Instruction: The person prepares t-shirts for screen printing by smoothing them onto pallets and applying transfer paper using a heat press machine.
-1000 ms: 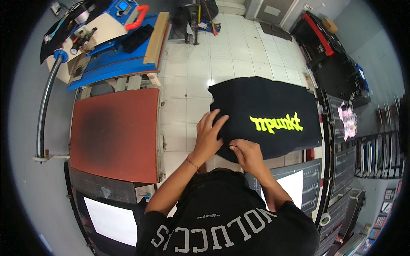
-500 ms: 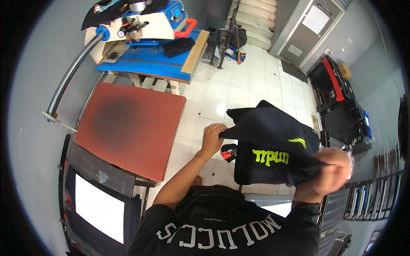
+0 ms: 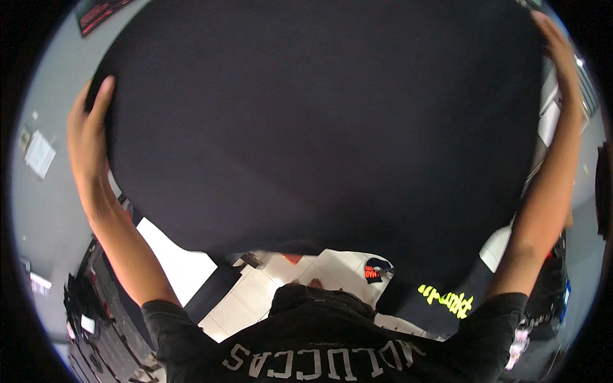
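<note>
We hold the black garment (image 3: 319, 127) raised and spread wide in front of us, filling most of the view, our left hand (image 3: 89, 134) closed on its left edge and our right hand (image 3: 555, 51) gripping its right edge, above the white tiled floor (image 3: 300, 274).

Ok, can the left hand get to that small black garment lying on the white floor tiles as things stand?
Probably not right away: the left hand is raised high, gripping one edge of the spread black shirt, while the small black garment lies on the floor tiles below.
</note>
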Demonstrator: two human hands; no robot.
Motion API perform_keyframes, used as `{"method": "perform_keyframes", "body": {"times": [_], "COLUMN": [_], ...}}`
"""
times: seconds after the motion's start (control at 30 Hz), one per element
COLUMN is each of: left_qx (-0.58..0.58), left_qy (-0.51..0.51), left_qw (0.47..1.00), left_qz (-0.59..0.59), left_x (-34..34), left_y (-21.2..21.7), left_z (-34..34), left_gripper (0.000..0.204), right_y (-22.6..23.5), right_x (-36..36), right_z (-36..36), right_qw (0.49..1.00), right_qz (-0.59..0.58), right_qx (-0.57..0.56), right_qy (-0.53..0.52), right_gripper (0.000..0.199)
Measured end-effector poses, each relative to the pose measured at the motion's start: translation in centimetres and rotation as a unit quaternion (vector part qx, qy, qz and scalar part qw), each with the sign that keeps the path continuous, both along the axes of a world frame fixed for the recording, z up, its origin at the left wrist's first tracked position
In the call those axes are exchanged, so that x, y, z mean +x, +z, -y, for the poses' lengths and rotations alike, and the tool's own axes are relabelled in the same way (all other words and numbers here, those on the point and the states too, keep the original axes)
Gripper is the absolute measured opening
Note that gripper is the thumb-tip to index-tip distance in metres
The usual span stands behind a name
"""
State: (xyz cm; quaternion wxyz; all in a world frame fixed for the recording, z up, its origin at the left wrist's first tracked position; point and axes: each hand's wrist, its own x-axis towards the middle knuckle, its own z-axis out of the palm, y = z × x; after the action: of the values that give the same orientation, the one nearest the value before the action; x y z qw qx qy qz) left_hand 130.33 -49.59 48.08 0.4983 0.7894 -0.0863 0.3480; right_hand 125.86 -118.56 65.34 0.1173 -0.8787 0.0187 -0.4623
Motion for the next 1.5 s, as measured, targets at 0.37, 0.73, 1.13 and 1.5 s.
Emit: {"method": "perform_keyframes", "body": {"times": [0.37,0.73,1.13,1.5], "left_qx": [0.027,0.142,0.118,0.14], "left_qy": [0.171,0.25,0.322,0.291], "left_qw": [0.985,0.955,0.896,0.896], "left_qz": [-0.015,-0.073,-0.282,-0.304], "left_x": [3.9,-20.1,-24.4,-26.4], "left_y": [4.6,-10.2,-41.6,-43.4], "left_z": [-15.2,-1.6,8.2,10.8], "left_gripper": [0.051,0.013,0.025,0.028], "right_y": [-12.5,-27.2,-59.3,-63.1], "right_x": [24.1,11.9,7.9,7.2], "right_z": [-23.1,-17.8,-15.7,-12.6], "right_qw": [0.83,0.833,0.89,0.9], "right_qz": [-0.093,-0.17,-0.353,-0.299], "right_qx": [0.391,0.334,0.222,0.257], "right_qy": [0.387,0.407,0.182,0.187], "right_gripper": [0.036,0.019,0.019,0.019]}}
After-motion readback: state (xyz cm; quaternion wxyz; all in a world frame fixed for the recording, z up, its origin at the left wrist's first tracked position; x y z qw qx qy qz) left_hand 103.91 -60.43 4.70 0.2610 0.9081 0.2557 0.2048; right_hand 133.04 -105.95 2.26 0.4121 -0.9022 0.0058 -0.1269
